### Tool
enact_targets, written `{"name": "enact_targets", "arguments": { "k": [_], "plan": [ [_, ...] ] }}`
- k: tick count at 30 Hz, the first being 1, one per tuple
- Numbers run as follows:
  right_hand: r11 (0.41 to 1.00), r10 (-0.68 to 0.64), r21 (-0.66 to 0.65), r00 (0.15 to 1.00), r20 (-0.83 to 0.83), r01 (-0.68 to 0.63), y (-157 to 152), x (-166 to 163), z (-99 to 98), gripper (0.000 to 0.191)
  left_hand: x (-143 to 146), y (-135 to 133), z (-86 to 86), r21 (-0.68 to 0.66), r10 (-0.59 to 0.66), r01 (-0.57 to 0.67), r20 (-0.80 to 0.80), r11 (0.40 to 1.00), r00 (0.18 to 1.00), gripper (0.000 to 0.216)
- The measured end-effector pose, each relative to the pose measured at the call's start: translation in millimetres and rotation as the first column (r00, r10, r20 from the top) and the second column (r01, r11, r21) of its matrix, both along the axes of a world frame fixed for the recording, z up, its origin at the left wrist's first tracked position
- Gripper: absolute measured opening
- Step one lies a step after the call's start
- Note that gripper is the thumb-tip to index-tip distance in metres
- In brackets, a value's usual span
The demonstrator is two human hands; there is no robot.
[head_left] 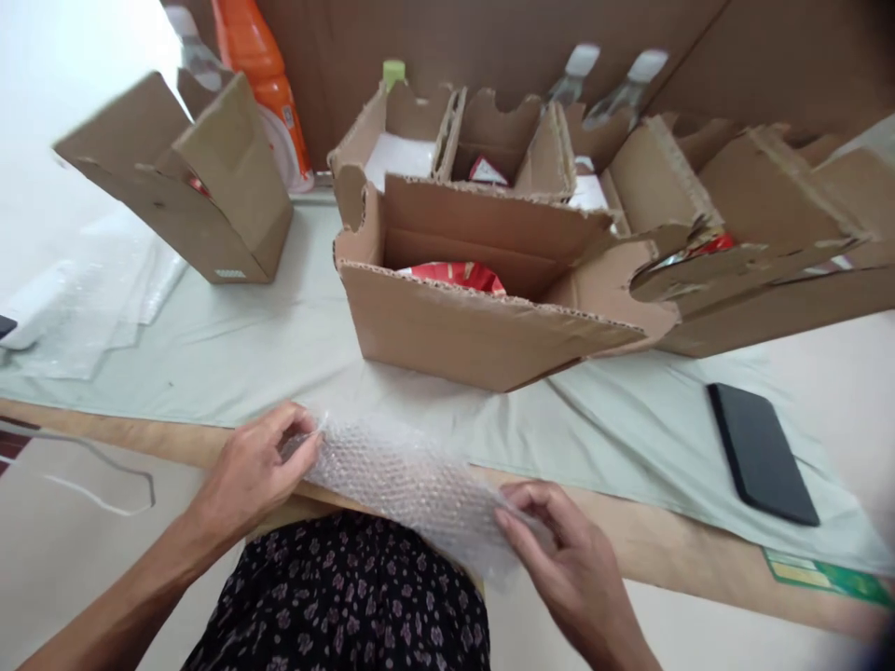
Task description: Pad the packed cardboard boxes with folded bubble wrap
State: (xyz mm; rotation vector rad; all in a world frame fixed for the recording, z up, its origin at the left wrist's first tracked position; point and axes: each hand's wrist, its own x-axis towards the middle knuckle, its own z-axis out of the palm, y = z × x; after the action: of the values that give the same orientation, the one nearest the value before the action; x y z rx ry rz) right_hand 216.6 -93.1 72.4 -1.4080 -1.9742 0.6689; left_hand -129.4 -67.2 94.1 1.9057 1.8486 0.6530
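A strip of clear bubble wrap [412,475] stretches between my two hands, above the front edge of the table and my lap. My left hand [262,457] pinches its left end between thumb and fingers. At the other end, my right hand [552,531] grips the wrap, with the thumb on the near side. Just beyond the wrap stands an open cardboard box [482,335] with a red packet [458,276] inside it. Whether anything lies inside the wrap cannot be made out.
More open cardboard boxes [657,177] stand behind, and another box [241,224] is at the left. An orange bottle [262,84] and several clear bottles line the back. Loose bubble wrap [98,298] lies left; a black phone [762,452] rests right on the pale cloth [308,326].
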Motion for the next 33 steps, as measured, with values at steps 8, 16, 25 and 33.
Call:
{"name": "enact_targets", "arguments": {
  "k": [8, 16, 25, 33],
  "plan": [
    [0.991, -0.032, -0.133, 0.955, -0.295, -0.008, -8, -76, -15.6, 0.051, -53, 57, 28.3, 0.192, 0.143, -0.129, -0.064, 0.973, 0.988, 0.04],
    [0.963, 0.213, -0.13, 0.962, -0.171, -0.236, 31, -119, -33.9, 0.048, -45, 98, -18.7, 0.495, -0.005, 0.117, -0.222, 0.861, 0.975, 0.039],
    [0.845, 0.012, -0.482, 0.909, -0.417, -0.232, 30, -110, -10.5, 0.033, -21, -47, -29.3, 0.274, -0.386, 0.39, -0.069, 0.879, 0.92, 0.07],
    [0.783, -0.181, -0.557, 0.755, -0.63, -0.277, 19, -109, -15.1, 0.04, -3, -30, -28.5, 0.299, -0.016, -0.058, 0.241, 0.953, 0.97, 0.034]
  ]
}}
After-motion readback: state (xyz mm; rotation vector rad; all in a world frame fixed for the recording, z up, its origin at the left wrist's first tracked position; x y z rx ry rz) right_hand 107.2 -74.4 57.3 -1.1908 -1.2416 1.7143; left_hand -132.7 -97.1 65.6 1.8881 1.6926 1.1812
